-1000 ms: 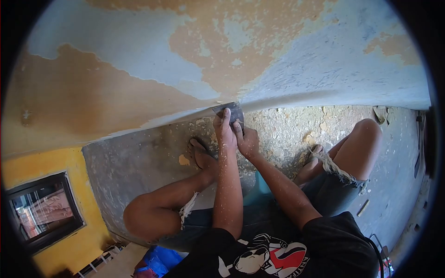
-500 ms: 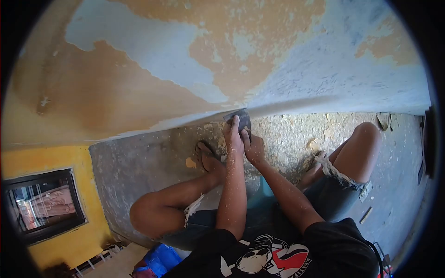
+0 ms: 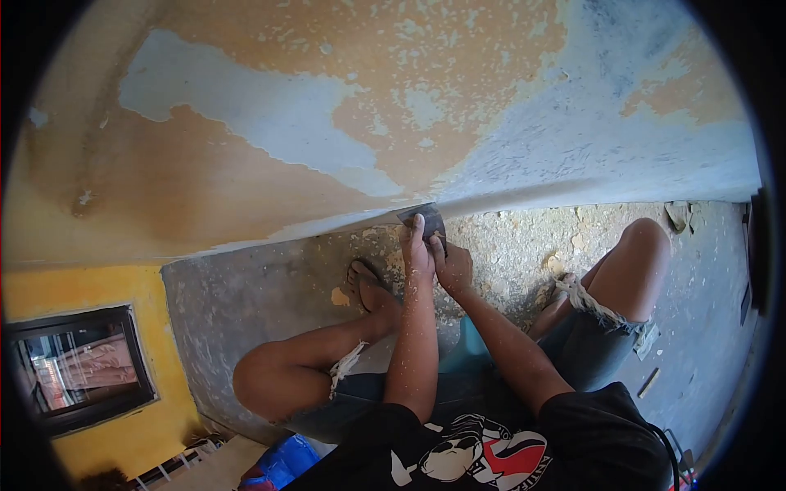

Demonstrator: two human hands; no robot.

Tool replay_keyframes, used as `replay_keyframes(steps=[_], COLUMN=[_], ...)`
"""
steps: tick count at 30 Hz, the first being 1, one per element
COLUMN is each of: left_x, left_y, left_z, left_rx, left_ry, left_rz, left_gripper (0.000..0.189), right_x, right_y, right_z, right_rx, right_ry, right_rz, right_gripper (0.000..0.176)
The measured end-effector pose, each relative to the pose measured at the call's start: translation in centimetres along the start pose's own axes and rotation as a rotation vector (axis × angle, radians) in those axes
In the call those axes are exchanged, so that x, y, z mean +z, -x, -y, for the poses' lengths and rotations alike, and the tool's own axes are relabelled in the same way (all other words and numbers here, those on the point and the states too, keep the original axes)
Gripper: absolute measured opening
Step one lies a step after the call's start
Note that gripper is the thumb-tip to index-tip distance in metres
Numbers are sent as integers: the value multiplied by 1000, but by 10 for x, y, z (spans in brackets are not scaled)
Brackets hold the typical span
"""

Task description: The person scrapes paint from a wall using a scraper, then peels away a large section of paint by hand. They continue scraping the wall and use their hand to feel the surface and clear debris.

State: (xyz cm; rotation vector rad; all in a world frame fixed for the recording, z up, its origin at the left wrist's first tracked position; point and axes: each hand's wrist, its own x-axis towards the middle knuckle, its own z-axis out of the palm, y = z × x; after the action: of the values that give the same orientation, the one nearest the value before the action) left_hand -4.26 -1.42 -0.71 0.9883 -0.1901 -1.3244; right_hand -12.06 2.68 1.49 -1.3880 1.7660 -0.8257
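Note:
A dark, flat scraper [image 3: 431,222] is in both of my hands, its wide edge up against the foot of the wall [image 3: 278,106]. My left hand [image 3: 417,252] is closed on it from the left, the thumb lying along the blade. Just to the right, my right hand [image 3: 453,268] is wrapped round its lower end, and most of the handle is hidden by the fingers. Orange-tan paint is peeling from the wall, with pale grey-white patches showing. Small pale flakes stick to both forearms.
Paint chips litter the grey floor [image 3: 508,254] along the wall. A teal object [image 3: 469,348], possibly a stool, is between my legs. A thin stick [image 3: 649,382] lies to the right. At left are a yellow wall [image 3: 160,327], a black-framed window [image 3: 139,360] and a blue bundle [image 3: 286,466].
The view has tilted up slightly, so the wall appears lower in the picture. Both hands keep hold of the scraper, which stays close to the wall's base.

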Motion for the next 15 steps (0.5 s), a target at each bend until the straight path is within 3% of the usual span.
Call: replay_keyframes(steps=[2,4,7,10,11,12,15], left_x=[9,17,44,34,12,-10,8], left_y=[5,7,17,18,8,-2,1], left_z=[-13,-28,-46,-46,-29,-10,-9], left_rx=[50,12,93,67,-40,-16,88], left_ry=[-48,6,76,-28,-36,-56,-51], left_rz=[-4,132,99,94,-9,18,-2], left_gripper=[24,20,22,27,26,27,30], right_x=[1,-12,-20,-5,5,8,1], right_y=[-1,-13,-13,-1,4,1,0], right_z=[1,20,36,22,2,-6,1], right_rx=[30,30,20,-12,-14,-21,-7], right_ry=[39,59,31,-67,-12,44,55], right_rz=[49,96,122,80,92,92,48], right_gripper=[47,47,48,52,53,55,57])
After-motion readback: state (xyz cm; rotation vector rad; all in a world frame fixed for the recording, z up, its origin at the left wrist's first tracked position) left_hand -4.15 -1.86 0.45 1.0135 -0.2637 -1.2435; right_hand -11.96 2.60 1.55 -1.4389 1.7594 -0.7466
